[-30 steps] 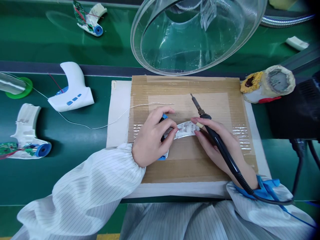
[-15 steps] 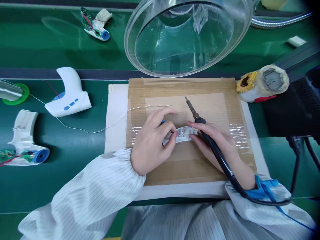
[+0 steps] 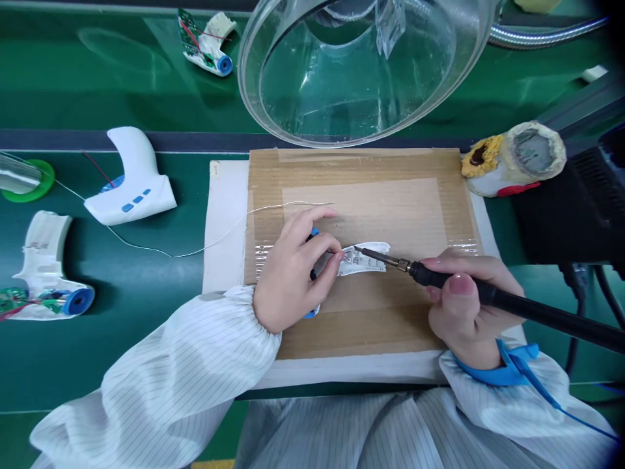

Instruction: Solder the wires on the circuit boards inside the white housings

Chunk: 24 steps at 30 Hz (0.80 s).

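My left hand (image 3: 297,277) rests over a white plastic housing (image 3: 368,259) lying on the cardboard. Its thumb and a finger are pinched together on a thin wire (image 3: 346,255) at the housing's inner side; the palm hides the left half, where bits of blue show. In my right hand (image 3: 473,306) is a soldering iron (image 3: 405,264), gripped like a pen. The iron's tip points left and lies at the housing's upper edge, close to the pinched fingertips. Whether the tip touches the wire I cannot tell. A strand of solder wire (image 3: 229,231) ends just above my left index finger.
A solder spool (image 3: 36,182), a white handle shell (image 3: 131,182) and an opened half with circuitry (image 3: 49,267) lie at left. Another opened unit (image 3: 208,42) sits at the back. A clear round lens (image 3: 361,78) overhangs the cardboard (image 3: 361,339). A sponge holder (image 3: 512,159) stands right.
My right hand has left the housing and drawn back to the right. The soldering iron swung from pointing up and away to pointing left at the housing. My left hand keeps its pinch.
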Available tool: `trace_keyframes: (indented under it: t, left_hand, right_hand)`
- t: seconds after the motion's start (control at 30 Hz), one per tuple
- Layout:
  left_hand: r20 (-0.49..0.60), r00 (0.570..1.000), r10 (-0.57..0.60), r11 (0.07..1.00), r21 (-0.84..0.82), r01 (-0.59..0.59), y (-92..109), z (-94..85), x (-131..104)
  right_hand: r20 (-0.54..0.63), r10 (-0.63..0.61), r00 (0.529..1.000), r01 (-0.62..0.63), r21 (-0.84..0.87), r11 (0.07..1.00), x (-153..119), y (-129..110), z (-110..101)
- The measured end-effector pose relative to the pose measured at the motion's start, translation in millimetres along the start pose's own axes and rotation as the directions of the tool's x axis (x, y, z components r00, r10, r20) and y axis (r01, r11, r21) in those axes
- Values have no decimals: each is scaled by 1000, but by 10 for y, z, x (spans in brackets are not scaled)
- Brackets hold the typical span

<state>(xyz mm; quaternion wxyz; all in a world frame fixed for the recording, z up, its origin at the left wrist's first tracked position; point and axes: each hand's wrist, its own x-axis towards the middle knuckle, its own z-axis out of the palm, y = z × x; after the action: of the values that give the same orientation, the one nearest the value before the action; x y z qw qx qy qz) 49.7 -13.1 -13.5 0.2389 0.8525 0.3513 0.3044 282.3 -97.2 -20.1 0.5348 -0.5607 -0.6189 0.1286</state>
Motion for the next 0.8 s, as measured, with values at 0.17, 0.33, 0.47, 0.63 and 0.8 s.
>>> trace_keyframes:
  t: [0.17, 0.33, 0.47, 0.63, 0.8]
  left_hand:
    - [-6, 1000, -6, 1000, 3, 6, -5, 13, -7]
    - [-5, 1000, -10, 1000, 12, 10, 8, 13, 2]
    - [0, 1000, -11, 1000, 8, 11, 18, 12, 10]
    - [-7, 1000, -8, 1000, -5, 8, 10, 15, 3]
    - [-7, 1000, -4, 1000, -2, 4, 7, 18, 0]
  right_hand:
    - [5, -30, 1000, 30, 27, 999, 48, -50, 25]
    - [23, 22, 999, -22, -29, 999, 12, -7, 28]
    - [-251, 20, 968, -24, -10, 1000, 49, -6, 95]
    - [-326, 62, 943, -61, 13, 998, 97, 8, 111]
    - [-294, 41, 955, -38, 19, 999, 81, 15, 112]
